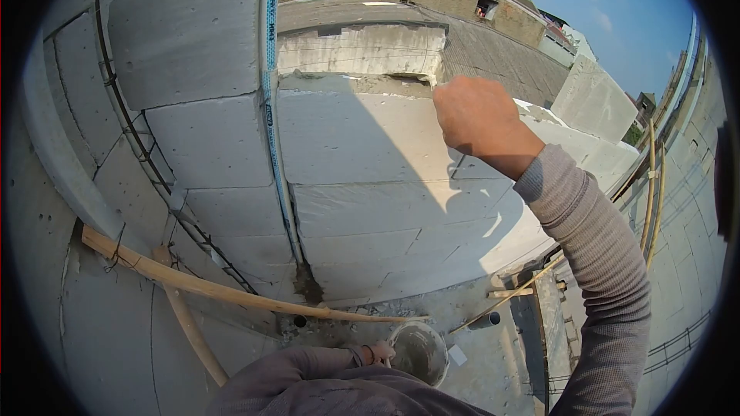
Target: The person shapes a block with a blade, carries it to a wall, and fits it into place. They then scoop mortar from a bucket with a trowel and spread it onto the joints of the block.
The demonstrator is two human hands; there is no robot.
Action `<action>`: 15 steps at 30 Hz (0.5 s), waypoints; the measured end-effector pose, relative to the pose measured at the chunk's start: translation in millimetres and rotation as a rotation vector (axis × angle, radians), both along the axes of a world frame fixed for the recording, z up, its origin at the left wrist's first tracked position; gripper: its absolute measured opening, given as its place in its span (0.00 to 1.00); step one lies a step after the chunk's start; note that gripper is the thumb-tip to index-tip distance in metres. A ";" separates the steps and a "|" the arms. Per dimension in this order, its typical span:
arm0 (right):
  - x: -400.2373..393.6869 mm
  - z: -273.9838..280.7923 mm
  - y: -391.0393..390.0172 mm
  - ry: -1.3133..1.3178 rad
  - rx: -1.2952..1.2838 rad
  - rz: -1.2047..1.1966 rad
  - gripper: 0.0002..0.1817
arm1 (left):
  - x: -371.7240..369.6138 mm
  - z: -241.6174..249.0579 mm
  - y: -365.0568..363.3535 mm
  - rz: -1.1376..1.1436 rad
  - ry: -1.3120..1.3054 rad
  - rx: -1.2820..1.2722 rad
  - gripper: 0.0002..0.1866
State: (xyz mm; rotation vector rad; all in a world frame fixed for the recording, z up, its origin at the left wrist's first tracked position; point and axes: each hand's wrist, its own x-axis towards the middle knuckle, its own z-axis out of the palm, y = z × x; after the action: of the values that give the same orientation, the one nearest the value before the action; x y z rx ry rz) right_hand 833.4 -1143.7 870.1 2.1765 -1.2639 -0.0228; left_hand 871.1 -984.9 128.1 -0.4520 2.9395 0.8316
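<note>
My right hand [482, 117] is closed in a fist at the top edge of a pale block wall [347, 139]. A short thin dark rod [460, 166] sticks out below the fist; the rest of what it grips is hidden. Grey mortar [358, 85] lies along the top of the wall, just left of this hand. Low in the view, my left hand [378, 353] is closed at the rim of a bucket [442, 362]. Grey residue coats the inside of the bucket. My sleeve partly covers the left arm's side of it.
A blue-marked strip [269, 54] runs up a wall joint. Wooden poles [200, 286] cross at lower left, beside tied steel bars [131, 123]. A loose block [595, 98] stands on the wall at right. A pipe opening [486, 321] shows on the floor.
</note>
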 end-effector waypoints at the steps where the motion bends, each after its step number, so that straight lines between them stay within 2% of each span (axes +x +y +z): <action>1: -2.4 4.1 -3.7 0.031 0.029 -0.039 0.07 | 3.5 1.6 -0.6 -0.019 0.020 -0.038 0.05; 5: -21.9 10.8 -0.3 -0.026 -0.028 -0.033 0.08 | 5.1 0.5 -6.4 -0.038 0.096 -0.099 0.04; 7: -37.5 4.4 20.9 -0.201 -0.120 0.098 0.10 | 2.4 -9.3 -4.9 -0.008 0.140 -0.024 0.03; 9: -59.9 -11.7 62.3 -0.360 -0.197 0.239 0.13 | 1.2 4.7 -0.8 0.339 -0.002 0.517 0.06; 11: -88.4 -27.4 117.8 -0.511 -0.174 0.212 0.14 | -1.5 40.4 5.2 0.703 -0.035 0.988 0.07; 13: -130.4 -53.4 160.6 -0.644 -0.069 -0.014 0.16 | -2.1 84.8 8.9 0.914 -0.016 1.244 0.08; 15: -179.0 -92.7 195.0 -0.818 0.004 -0.182 0.17 | -6.7 114.7 10.7 0.999 -0.018 1.332 0.09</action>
State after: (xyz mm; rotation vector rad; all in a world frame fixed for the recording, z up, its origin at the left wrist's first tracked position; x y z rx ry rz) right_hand 654.4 -948.6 777.4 2.1231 -1.8781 0.8654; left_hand 864.4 -974.2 242.8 -1.6008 1.3123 2.3823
